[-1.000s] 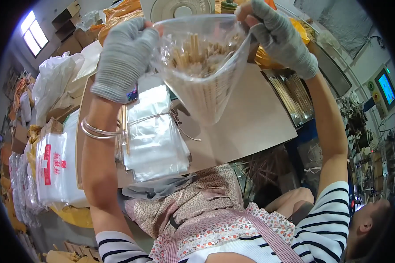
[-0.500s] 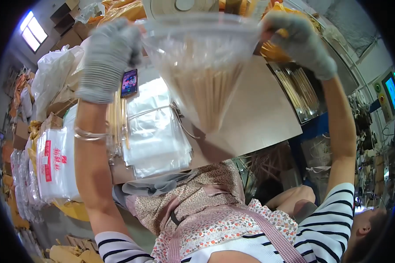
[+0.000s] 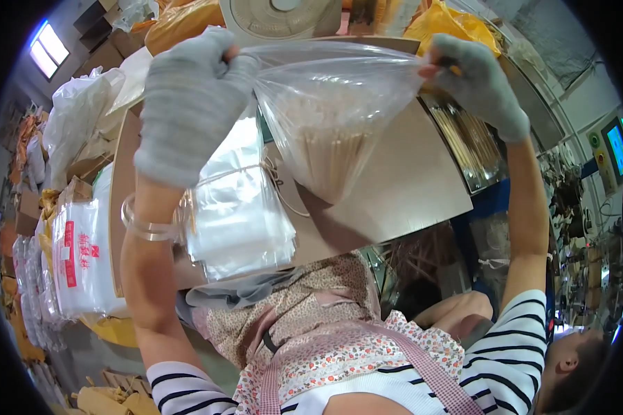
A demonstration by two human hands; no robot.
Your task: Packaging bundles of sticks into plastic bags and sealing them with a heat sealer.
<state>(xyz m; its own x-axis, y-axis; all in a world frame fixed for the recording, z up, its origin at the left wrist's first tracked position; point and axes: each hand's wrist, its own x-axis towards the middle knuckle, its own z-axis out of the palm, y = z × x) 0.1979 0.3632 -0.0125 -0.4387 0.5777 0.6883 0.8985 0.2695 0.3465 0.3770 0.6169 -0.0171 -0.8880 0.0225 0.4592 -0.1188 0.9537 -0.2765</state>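
Observation:
A clear plastic bag (image 3: 387, 76) hangs between my two gloved hands over the table, its mouth stretched wide. Inside it a bundle of thin wooden sticks (image 3: 332, 152) stands roughly upright, gathered toward the bag's narrow lower end. At the bag's left upper corner, my left hand (image 3: 197, 104) is closed on the plastic. The right upper corner is pinched in the fingers of my right hand (image 3: 474, 83). Both grey knitted gloves leave fingertips bare. Below my left hand lies a stack of flat clear bags (image 3: 239, 221), with a cord across it.
Packed sticks (image 3: 464, 138) lie in a dark tray at the table's right side. A fan (image 3: 287, 17) and an orange-yellow sack (image 3: 453, 28) stand beyond the table (image 3: 408, 187). White wrapped packages (image 3: 86, 259) are piled at left. Another person (image 3: 574, 366) is at lower right.
My left hand has moved right and slightly nearer, and the bag's mouth has shifted right and narrowed a little. The phone on the table is now hidden behind my left hand.

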